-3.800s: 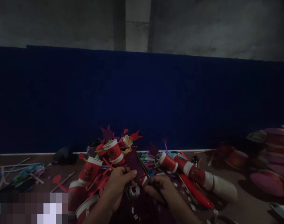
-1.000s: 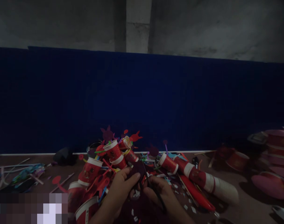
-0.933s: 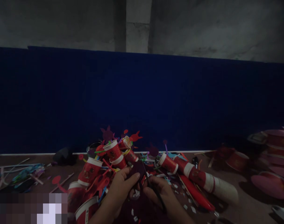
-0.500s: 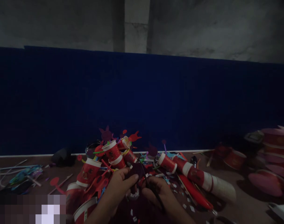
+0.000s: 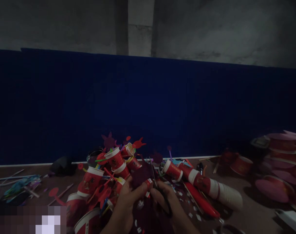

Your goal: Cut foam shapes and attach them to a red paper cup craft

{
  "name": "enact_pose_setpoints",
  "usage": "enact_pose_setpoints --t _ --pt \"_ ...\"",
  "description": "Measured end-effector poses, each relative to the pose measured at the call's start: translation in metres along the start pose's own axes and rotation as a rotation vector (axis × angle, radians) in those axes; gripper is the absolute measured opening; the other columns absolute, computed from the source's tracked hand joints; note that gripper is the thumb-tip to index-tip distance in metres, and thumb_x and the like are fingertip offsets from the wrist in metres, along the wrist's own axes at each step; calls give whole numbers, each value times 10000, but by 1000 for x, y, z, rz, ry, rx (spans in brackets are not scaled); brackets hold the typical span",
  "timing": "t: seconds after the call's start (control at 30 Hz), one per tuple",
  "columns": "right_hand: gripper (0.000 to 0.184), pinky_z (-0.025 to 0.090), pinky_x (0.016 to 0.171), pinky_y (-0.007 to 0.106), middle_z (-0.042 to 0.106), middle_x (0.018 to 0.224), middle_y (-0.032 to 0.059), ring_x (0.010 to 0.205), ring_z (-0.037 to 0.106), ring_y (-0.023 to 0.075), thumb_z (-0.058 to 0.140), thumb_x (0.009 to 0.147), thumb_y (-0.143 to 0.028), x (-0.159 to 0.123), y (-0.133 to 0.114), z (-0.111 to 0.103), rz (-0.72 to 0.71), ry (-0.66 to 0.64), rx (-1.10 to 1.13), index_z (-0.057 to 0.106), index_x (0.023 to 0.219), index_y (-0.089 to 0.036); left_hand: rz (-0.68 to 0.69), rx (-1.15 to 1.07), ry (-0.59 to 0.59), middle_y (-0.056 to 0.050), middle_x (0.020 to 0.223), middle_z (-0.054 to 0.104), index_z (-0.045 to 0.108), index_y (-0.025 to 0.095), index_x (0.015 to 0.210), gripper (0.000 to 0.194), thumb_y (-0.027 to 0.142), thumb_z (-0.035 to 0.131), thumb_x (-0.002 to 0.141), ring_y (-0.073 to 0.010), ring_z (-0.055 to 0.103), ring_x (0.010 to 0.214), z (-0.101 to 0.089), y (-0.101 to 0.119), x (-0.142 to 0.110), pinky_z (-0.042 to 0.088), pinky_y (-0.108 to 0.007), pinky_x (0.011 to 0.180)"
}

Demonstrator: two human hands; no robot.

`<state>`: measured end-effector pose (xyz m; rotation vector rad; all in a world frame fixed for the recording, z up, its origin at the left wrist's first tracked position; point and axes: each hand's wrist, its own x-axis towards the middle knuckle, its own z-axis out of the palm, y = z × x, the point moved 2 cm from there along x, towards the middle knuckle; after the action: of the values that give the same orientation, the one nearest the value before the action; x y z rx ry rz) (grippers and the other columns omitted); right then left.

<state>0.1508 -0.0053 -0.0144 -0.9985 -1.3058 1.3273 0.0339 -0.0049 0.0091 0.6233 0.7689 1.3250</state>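
Pinched in my left hand [image 5: 126,198] is a dark purple sheet of paper or thin foam [image 5: 140,174], its upper part standing up beyond my thumb. My right hand [image 5: 171,196] is closed around black-handled scissors [image 5: 165,200]. Their blades point away from me, along the right edge of the sheet. By my left thumb shows a small red-and-white piece [image 5: 148,185], too dim to make out. Left of my left hand lie red paper cups [image 5: 91,180] with coloured straws and cut-out shapes. Small white scraps [image 5: 140,204] lie below my hands.
A row of nested cups [image 5: 211,187] lies on its side at the right, beside a long red object [image 5: 201,200]. Stacked red and pink cups [image 5: 283,159] stand at far right. Blue strips [image 5: 22,185] lie at far left. A blue panel [image 5: 148,104] stands behind the table.
My left hand has turned the purple sheet, which now shows broader. The scissors have swung from pointing up-left to nearly straight away from me. The view has shifted slightly.
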Motion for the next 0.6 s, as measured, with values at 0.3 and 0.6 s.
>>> enact_pose_setpoints --t 0.3,0.6 --pt "412 293 412 184 440 508 -57 441 370 71 626 665 -566 -5 8 9 29 -72 -5 548 665 -162 67 281 365 -78 826 715 591 152 948 433 378 704 596 -243 653 807 -9 -8 -6 480 -324 708" --pt "402 310 460 198 436 535 -57 478 373 87 631 653 -562 -7 -6 15 14 -58 -41 544 650 -169 65 332 349 -46 725 704 590 147 878 382 353 712 580 -232 652 757 -8 1 -9 470 -312 681"
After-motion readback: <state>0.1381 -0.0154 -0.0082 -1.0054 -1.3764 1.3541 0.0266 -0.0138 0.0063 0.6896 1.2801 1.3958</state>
